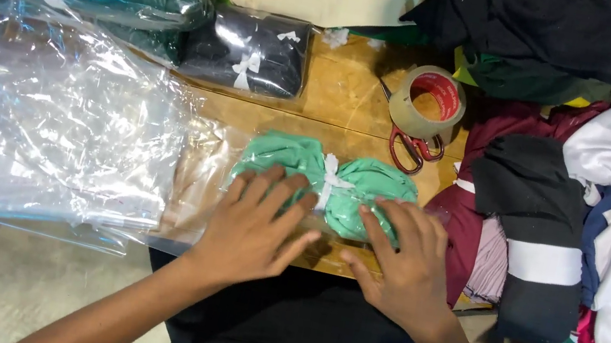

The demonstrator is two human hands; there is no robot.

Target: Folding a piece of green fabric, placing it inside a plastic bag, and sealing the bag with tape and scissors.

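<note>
Tied mint-green bundle (328,184), clear-bagged, table edge

On my feed I see a roll of brown packing tape (427,101) lying over red-handled scissors (410,146) on the wooden table (344,95), near a black bagged garment bundle (247,50).

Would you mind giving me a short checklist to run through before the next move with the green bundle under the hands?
1. Both hands on the bundle: ok. Left hand and right hand press flat on the green bundle.
2. Bundle tied: ok. A white strip binds its middle.
3. Bundle fully inside the clear bag: cannot tell; plastic shows at its left side only.
4. Scissors and tape roll within reach: ok, on the wooden table just beyond the bundle.
5. Bag mouth sealed: cannot tell.
</note>
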